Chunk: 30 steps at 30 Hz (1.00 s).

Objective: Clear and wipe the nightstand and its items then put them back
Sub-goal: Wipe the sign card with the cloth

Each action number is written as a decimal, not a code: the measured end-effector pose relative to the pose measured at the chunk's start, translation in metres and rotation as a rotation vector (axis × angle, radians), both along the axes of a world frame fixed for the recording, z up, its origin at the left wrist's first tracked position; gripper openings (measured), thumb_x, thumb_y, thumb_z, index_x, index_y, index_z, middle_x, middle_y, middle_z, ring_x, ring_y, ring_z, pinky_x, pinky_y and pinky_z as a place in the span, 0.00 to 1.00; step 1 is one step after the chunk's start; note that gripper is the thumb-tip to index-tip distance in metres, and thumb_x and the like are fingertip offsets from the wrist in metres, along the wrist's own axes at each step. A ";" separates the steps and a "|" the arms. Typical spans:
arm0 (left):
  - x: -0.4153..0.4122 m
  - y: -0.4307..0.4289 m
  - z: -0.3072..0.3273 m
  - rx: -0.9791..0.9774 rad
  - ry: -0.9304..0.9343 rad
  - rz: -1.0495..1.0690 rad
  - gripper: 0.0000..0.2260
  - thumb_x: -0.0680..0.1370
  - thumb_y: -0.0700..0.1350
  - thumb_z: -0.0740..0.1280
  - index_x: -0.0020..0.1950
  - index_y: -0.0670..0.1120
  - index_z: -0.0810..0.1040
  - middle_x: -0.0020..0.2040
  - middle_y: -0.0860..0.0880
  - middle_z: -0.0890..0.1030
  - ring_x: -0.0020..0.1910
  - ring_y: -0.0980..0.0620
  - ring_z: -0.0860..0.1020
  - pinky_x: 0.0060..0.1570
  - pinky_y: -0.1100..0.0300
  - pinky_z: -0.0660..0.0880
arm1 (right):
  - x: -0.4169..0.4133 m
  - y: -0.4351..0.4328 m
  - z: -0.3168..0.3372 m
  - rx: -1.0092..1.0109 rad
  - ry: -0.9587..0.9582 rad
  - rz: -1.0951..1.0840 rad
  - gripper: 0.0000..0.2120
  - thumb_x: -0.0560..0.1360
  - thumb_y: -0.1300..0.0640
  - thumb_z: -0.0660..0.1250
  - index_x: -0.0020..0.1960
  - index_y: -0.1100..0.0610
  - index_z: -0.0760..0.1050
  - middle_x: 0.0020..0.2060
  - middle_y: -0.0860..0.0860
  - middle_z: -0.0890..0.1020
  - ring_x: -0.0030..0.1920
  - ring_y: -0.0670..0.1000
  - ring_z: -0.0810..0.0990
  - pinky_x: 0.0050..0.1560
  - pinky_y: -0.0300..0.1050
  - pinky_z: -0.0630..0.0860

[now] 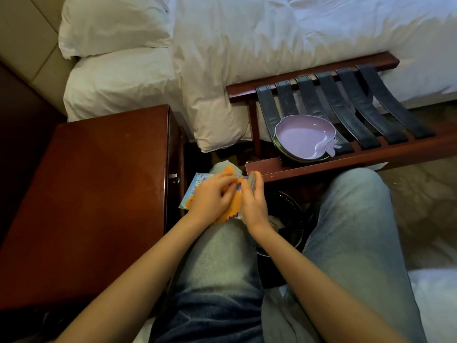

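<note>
Around the seated person, a white bed (272, 45) with pillows (113, 23) fills the far side, and a wooden luggage rack (321, 165) with dark straps stands against it, just beyond the right knee. On the near end of the rack a purple apple-shaped dish (304, 134) sits nested in a green dish (280, 148). A black bin (291, 219) sits on the floor between the jeans-clad knees. The dark red nightstand (99, 194) stands to the left, its top bare and glossy, close beside the left knee. Over that knee, the left hand (212, 198) curls its fingers down on an orange cloth (223, 217), pressing it against a blue printed packet (197, 185). The right hand (254, 203) grips the packet's right edge between thumb and curled fingers, touching the left hand's fingertips.
</note>
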State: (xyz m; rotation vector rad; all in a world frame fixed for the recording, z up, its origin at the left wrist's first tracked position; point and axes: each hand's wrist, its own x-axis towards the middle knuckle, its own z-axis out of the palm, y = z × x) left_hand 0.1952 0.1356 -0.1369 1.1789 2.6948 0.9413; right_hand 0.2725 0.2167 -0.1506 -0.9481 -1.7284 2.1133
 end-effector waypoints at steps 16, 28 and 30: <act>0.010 -0.002 0.007 -0.026 0.055 -0.022 0.10 0.76 0.41 0.65 0.57 0.47 0.81 0.58 0.48 0.80 0.57 0.52 0.77 0.52 0.64 0.69 | 0.001 -0.009 0.006 0.015 -0.039 -0.030 0.22 0.78 0.42 0.54 0.69 0.46 0.60 0.59 0.51 0.77 0.57 0.51 0.77 0.60 0.55 0.74; -0.026 -0.009 -0.007 -0.061 -0.048 0.342 0.10 0.78 0.42 0.62 0.56 0.46 0.80 0.54 0.48 0.80 0.53 0.50 0.78 0.47 0.62 0.68 | -0.003 -0.008 0.007 0.067 -0.044 0.017 0.24 0.80 0.46 0.54 0.74 0.46 0.53 0.58 0.51 0.77 0.53 0.50 0.80 0.57 0.53 0.76; -0.015 -0.008 -0.005 0.003 -0.001 0.194 0.09 0.77 0.41 0.64 0.55 0.46 0.81 0.55 0.49 0.81 0.55 0.53 0.77 0.51 0.64 0.69 | -0.003 -0.008 0.005 0.077 -0.044 0.003 0.24 0.79 0.45 0.54 0.74 0.45 0.54 0.59 0.50 0.76 0.57 0.51 0.78 0.60 0.53 0.74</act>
